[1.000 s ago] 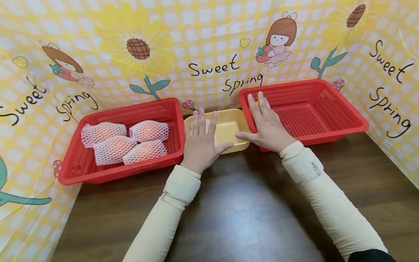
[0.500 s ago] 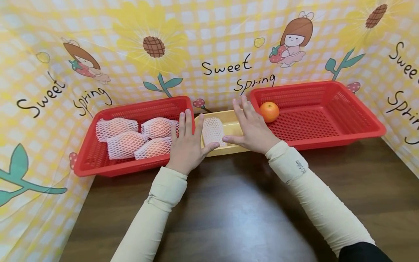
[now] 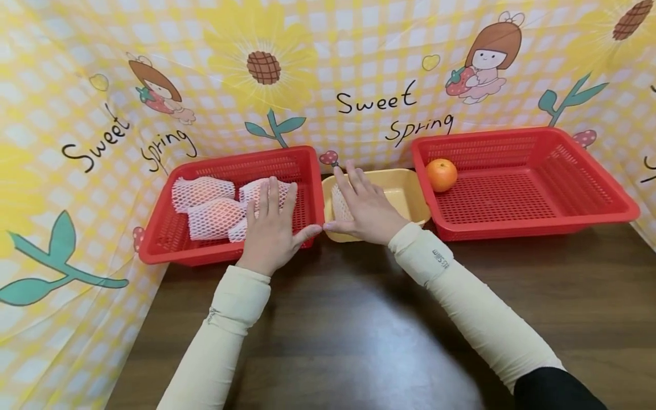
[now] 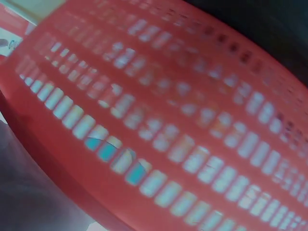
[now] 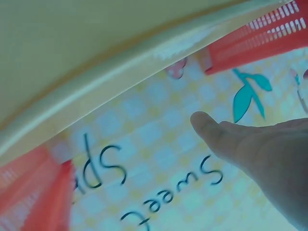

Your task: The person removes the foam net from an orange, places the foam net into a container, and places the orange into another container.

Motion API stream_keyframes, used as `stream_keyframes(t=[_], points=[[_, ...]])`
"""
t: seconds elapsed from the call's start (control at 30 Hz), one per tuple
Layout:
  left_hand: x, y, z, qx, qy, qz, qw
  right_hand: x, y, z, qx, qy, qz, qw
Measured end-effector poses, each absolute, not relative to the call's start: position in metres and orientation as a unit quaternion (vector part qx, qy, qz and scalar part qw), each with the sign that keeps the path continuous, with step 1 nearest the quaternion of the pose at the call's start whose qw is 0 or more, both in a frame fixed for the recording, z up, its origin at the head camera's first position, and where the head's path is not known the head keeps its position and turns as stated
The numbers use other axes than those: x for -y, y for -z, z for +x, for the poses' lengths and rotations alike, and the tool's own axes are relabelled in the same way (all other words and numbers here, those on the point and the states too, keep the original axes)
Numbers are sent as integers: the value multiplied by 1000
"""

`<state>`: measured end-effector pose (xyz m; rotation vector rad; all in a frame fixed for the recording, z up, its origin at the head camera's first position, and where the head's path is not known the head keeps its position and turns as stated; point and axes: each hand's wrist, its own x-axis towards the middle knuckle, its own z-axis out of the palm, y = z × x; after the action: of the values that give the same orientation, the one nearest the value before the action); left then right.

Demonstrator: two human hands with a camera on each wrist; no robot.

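On your far left, the left red basket (image 3: 179, 256) holds 4 wrapped fruits (image 3: 214, 217), each in a white foam net, so that is the share left to do, as far as you can judge. Your left hand (image 3: 271, 232) is over the near right part of them, covering much of 1, with fingers straight and a little spread, pinching nothing; you cannot tell whether its fingertips touch the nets.

Next comes the yellow tub (image 3: 402, 187), just beside that basket. A loose net sleeve (image 3: 339, 206) lies in its left end, seemingly with no fruit inside, though your right hand (image 3: 368, 209) hides part of it. That hand is likewise spread and grips nothing, above the tub; contact with the sleeve cannot be made out.

Farthest right, the right red basket (image 3: 517, 223) holds 1 bare orange (image 3: 441, 175), resting against its left end. By the look of it, you have 1 fruit unwrapped and 4 remaining.
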<state>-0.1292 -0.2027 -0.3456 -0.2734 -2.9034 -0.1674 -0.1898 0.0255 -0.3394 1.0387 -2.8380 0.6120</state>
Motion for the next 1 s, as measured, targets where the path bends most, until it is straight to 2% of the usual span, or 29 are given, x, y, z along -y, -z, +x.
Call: stream_keyframes(t=[0.13, 0.4, 0.7, 0.9, 1.0], points=[[222, 337, -135, 989, 95, -78, 80, -11, 340, -191, 920, -190, 344, 9], [275, 320, -153, 982, 174, -23, -63, 16, 342, -190, 926, -181, 329, -47], [292, 322, -164, 972, 152, -24, -178, 36, 343, -189, 934, -160, 312, -72], [311, 343, -187, 954, 162, -23, -251, 37, 346, -189, 935, -169, 300, -82], [313, 346, -189, 947, 170, -15, -271, 39, 349, -190, 934, -172, 301, -82]])
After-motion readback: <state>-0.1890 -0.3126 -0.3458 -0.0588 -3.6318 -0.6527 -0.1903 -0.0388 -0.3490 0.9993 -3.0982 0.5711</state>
